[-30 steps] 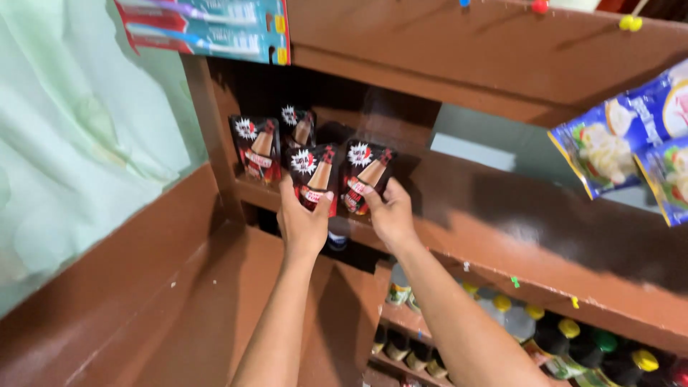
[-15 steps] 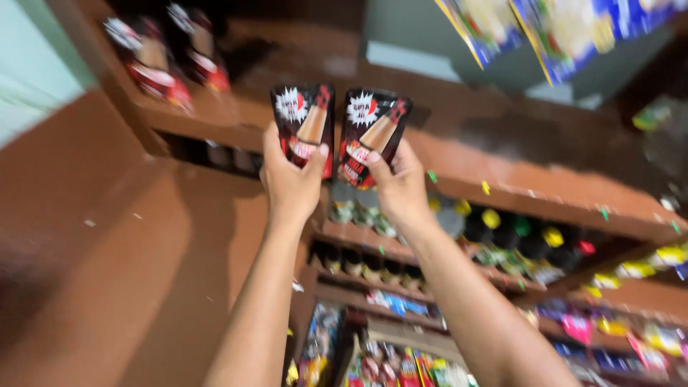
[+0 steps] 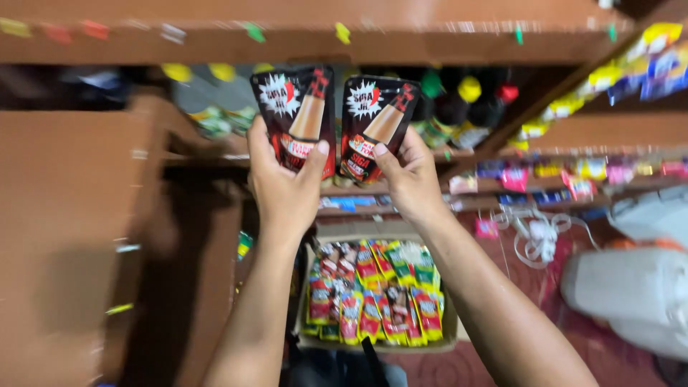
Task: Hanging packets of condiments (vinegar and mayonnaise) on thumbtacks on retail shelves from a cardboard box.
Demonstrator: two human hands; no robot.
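Pouches now lower, off shelf: left hand [image 3: 283, 183] grips black pouch [image 3: 295, 115], right hand [image 3: 408, 179] another [image 3: 376, 122].

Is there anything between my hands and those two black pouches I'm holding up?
Nothing visible. The left hand already grips the left black pouch, thumb across its front, and the right hand grips the right black pouch the same way. The pouches are held side by side in front of the brown shelf, above the box of sachets.
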